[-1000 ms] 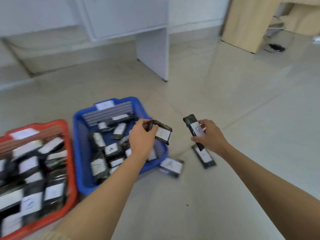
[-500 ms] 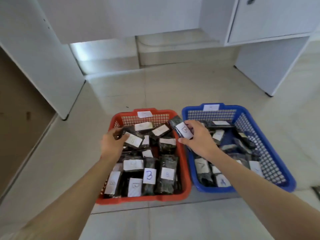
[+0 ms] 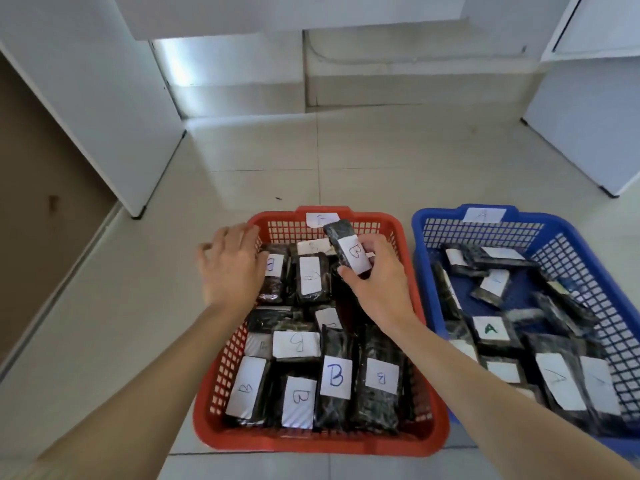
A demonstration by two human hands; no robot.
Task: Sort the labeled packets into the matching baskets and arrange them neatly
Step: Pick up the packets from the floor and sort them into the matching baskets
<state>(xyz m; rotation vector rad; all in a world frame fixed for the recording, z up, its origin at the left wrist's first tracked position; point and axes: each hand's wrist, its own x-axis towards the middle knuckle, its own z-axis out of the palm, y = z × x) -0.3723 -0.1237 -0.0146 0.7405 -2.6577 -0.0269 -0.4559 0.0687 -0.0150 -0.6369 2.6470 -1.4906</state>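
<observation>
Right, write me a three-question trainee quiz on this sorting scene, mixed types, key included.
1. True or false: the packet in the right hand is marked A.
2. The tag on the blue basket reads: a) A, b) B, c) C.
3. Fill in: the right hand holds its packet over the ____ basket.
Key: 1 false, it is marked B; 2 a; 3 red, the red basket.

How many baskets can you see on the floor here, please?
2: the red basket labelled B sits at centre, and the blue basket labelled A is beside it on the right, partly cut off by the frame edge.
</observation>
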